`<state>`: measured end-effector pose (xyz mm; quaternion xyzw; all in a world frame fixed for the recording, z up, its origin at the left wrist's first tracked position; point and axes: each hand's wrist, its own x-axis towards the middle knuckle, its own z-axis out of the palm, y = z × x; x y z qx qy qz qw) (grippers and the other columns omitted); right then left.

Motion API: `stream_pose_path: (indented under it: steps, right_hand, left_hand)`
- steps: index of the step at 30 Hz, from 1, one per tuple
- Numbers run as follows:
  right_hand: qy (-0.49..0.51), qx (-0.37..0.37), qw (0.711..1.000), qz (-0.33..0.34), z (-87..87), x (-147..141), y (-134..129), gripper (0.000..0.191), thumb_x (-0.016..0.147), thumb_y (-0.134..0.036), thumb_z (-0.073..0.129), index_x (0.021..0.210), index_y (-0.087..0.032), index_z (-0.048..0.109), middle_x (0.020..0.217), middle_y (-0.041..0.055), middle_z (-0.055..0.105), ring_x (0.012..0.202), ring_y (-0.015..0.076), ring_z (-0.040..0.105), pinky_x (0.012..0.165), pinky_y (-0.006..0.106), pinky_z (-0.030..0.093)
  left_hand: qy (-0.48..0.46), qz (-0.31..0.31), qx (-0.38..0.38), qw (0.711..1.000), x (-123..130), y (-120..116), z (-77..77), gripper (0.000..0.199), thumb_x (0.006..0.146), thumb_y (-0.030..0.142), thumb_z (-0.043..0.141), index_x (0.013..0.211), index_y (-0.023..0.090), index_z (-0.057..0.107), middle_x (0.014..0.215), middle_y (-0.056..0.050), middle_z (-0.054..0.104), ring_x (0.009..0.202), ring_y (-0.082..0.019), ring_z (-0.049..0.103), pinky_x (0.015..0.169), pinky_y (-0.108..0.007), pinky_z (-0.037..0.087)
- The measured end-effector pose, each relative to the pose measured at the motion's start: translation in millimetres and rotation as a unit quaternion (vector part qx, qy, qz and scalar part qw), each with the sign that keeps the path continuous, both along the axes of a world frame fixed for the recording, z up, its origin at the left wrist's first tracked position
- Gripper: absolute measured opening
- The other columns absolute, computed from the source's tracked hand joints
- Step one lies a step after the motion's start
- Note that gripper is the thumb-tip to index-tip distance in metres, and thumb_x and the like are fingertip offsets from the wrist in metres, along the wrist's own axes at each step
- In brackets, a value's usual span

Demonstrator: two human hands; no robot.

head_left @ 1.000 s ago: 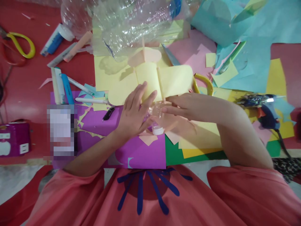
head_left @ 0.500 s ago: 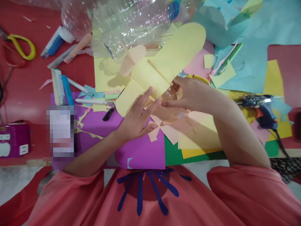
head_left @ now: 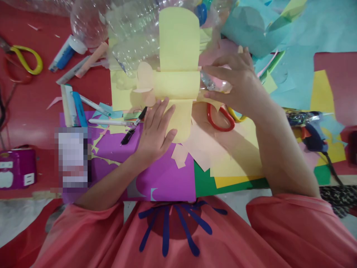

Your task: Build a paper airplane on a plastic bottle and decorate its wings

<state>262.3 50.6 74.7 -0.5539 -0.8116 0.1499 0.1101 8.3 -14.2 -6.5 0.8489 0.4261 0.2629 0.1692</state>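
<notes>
A clear plastic bottle (head_left: 213,82), wrapped in a yellow paper band (head_left: 178,85), lies crosswise in front of me. One rounded yellow paper wing (head_left: 180,41) stretches away from it, a shorter one (head_left: 180,119) toward me. Pale pink paper pieces (head_left: 145,76) stand at its left end. My right hand (head_left: 237,83) spans the bottle's bare right end, thumb on the near side and fingers on the far side. With fingers stretched out, my left hand (head_left: 156,130) lies against the near wing and the band's lower left edge.
Scissors with red and yellow handles (head_left: 221,118) lie below my right hand. A glue gun (head_left: 314,136) is at right, a black pen (head_left: 134,126) by my left hand. Crumpled clear plastic (head_left: 134,29) fills the back. Other scissors (head_left: 28,59) and a pixelated rectangle (head_left: 72,158) are left.
The winged bottle has turned counterclockwise, its long wing now pointing straight away. My right hand has moved up and right with the bottle's end; my left hand has slid slightly left. Scissors handles are uncovered.
</notes>
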Motion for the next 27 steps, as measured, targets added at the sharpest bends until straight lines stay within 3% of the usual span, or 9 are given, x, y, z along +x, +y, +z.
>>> stream_pose_path:
  steps: [6,10,12,15,17,19,21,24,27]
  right_hand:
    - [-0.014,0.020,1.000,-0.018,-11.9,-7.9,-1.6,0.050,0.098,-0.047,0.042,0.143,-0.025,0.044,0.151,0.0045,0.048,0.147,0.0227,0.033,0.126,0.052,0.009]
    - [-0.007,0.069,0.997,-0.044,7.8,-6.4,-13.0,0.052,0.096,-0.038,0.048,0.142,-0.014,0.043,0.155,0.0133,0.043,0.149,0.0258,0.030,0.124,0.050,0.019]
    - [-0.010,0.091,0.995,-0.038,20.2,-5.3,-27.7,0.042,0.094,-0.034,0.053,0.132,-0.017,0.053,0.144,0.0143,0.054,0.141,0.0288,0.042,0.116,0.050,0.034]
    - [-0.053,0.022,0.998,0.010,22.5,-6.8,-61.8,0.029,0.095,-0.036,0.049,0.110,-0.017,0.064,0.113,0.0138,0.071,0.107,0.0310,0.067,0.095,0.050,0.052]
    - [-0.072,-0.031,0.993,0.088,8.7,-8.6,-88.2,0.037,0.093,-0.039,0.053,0.116,-0.012,0.062,0.118,0.0176,0.070,0.106,0.0335,0.068,0.088,0.050,0.057]
    - [-0.075,-0.039,0.985,0.148,-13.5,-8.6,-112.1,0.058,0.089,-0.041,0.060,0.136,-0.007,0.051,0.144,0.0232,0.052,0.135,0.0360,0.050,0.105,0.052,0.049]
    - [-0.075,-0.040,0.985,0.151,-36.7,-5.2,-129.2,0.072,0.087,-0.044,0.062,0.147,-0.009,0.040,0.155,0.0219,0.039,0.146,0.0354,0.035,0.116,0.054,0.039]
    - [-0.041,-0.033,0.989,0.138,-60.4,5.1,-139.8,0.068,0.093,-0.045,0.054,0.153,-0.018,0.035,0.157,0.0151,0.038,0.148,0.0297,0.033,0.118,0.051,0.038]
    - [0.030,-0.035,0.992,0.119,-64.9,16.7,-138.9,0.052,0.098,-0.025,0.041,0.151,-0.026,0.039,0.151,0.0085,0.048,0.144,0.0243,0.041,0.116,0.049,0.043]
  left_hand:
    - [0.038,0.008,-0.015,0.999,-2.4,2.0,0.6,0.059,0.101,0.050,0.028,0.154,0.025,0.025,0.162,-0.010,0.030,0.151,-0.029,0.024,0.122,-0.052,0.020]
    - [0.038,0.008,-0.007,0.999,-2.6,5.5,-4.6,0.060,0.100,0.052,0.027,0.155,0.027,0.024,0.163,-0.008,0.028,0.151,-0.029,0.024,0.123,-0.053,0.018]
    - [0.038,0.005,-0.007,0.999,-2.8,7.8,-5.8,0.060,0.100,0.052,0.027,0.155,0.028,0.023,0.163,-0.008,0.028,0.152,-0.029,0.023,0.124,-0.054,0.017]
    - [0.054,-0.001,-0.002,0.999,-3.7,11.5,-5.5,0.059,0.101,0.050,0.026,0.156,0.028,0.021,0.163,-0.010,0.028,0.152,-0.029,0.023,0.123,-0.055,0.018]
    - [0.056,0.002,0.005,0.998,-4.6,13.9,-5.0,0.060,0.101,0.050,0.027,0.156,0.029,0.020,0.162,-0.010,0.029,0.152,-0.029,0.024,0.123,-0.055,0.018]
    - [0.052,0.010,0.008,0.999,-5.6,16.1,-4.6,0.061,0.100,0.051,0.029,0.156,0.028,0.021,0.162,-0.011,0.030,0.151,-0.030,0.024,0.123,-0.056,0.017]
    - [0.048,0.017,0.004,0.999,-6.2,18.0,-4.4,0.061,0.100,0.051,0.029,0.156,0.027,0.023,0.162,-0.011,0.030,0.151,-0.030,0.024,0.123,-0.057,0.015]
    - [0.042,0.024,-0.008,0.999,-6.0,19.7,-4.0,0.061,0.100,0.052,0.029,0.155,0.027,0.025,0.162,-0.010,0.029,0.152,-0.030,0.023,0.123,-0.056,0.015]
    - [0.034,0.027,-0.016,0.999,-5.5,20.1,-4.0,0.061,0.100,0.054,0.029,0.155,0.028,0.026,0.163,-0.009,0.028,0.152,-0.031,0.022,0.123,-0.056,0.014]
